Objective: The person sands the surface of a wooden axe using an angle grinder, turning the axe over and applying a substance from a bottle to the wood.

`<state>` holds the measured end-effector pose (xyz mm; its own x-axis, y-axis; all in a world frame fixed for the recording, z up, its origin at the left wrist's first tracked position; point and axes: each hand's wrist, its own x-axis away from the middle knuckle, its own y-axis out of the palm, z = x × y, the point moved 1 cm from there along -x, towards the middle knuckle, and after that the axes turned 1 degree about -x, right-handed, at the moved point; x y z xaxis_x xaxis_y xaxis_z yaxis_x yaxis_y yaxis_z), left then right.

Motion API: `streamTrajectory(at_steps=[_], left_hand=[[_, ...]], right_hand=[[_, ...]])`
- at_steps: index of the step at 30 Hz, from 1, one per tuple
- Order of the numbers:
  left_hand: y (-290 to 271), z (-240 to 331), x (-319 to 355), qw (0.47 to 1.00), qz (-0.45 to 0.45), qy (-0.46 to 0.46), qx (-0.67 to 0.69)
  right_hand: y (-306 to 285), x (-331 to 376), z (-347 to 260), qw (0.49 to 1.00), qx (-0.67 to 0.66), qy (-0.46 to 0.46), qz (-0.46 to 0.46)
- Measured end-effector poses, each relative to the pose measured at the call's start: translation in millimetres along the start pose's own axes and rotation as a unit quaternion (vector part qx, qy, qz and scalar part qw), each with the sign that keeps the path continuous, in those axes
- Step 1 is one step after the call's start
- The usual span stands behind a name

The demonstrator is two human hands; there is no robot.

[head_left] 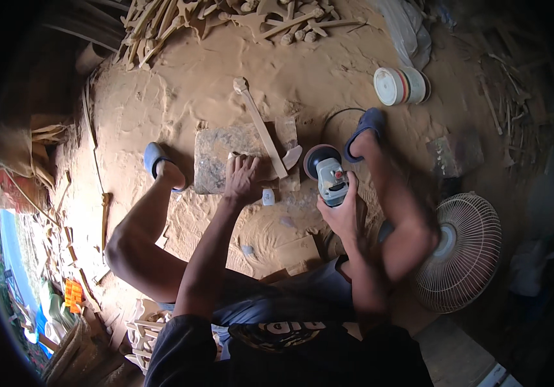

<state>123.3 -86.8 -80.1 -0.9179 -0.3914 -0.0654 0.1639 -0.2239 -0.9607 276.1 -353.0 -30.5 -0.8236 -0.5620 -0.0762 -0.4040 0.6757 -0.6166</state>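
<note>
My right hand [346, 216] grips the grey body of a disc sander [332, 179], whose round pad faces the work slab. My left hand [243, 179] is closed over a short shaped wooden piece [292, 157], pressed down on the slab; its paler end shows to the right and the rest is mostly under my fingers. A long, straight wooden piece with a knobbed far end [261, 126] lies slanted across the worn flat slab [209, 158]. The sander's pad stands a little to the right of the short piece's end, apparently apart from it.
Sawdust covers the floor. A heap of carved wooden parts [225, 22] lies at the far side, with a white bucket [390, 87] on its side at far right. A caged fan [461, 251] stands by my right knee. A dark cord [338, 115] curves behind the sander.
</note>
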Motion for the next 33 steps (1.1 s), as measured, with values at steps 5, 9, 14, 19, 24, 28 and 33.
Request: streamTrajectory(at_steps=[5,9,14,19,24,28,33], left_hand=[[16,2,-19,0.998,-0.03,-0.03,0.055],[19,-2,-8,0.995,-0.031,-0.014,0.092],[4,2,-8,0.995,-0.04,0.002,0.087],[11,-2,-9,0.996,-0.01,0.021,0.089],[17,-7,-10,0.997,-0.027,0.004,0.074],[19,-10,-9,0.997,-0.013,0.014,0.068],[14,-1,-14,0.996,-0.043,0.01,0.078]], right_hand=[[14,3,-10,0.997,0.049,-0.039,-0.04],[11,8,-20,0.993,0.101,-0.026,-0.058],[18,10,-23,0.987,0.133,-0.025,-0.087],[29,16,-28,0.982,0.155,-0.04,-0.103],[34,16,-33,0.975,0.178,-0.027,-0.128],[34,14,-40,0.965,0.204,0.021,-0.161],[37,13,-29,0.97,0.212,-0.022,-0.115]])
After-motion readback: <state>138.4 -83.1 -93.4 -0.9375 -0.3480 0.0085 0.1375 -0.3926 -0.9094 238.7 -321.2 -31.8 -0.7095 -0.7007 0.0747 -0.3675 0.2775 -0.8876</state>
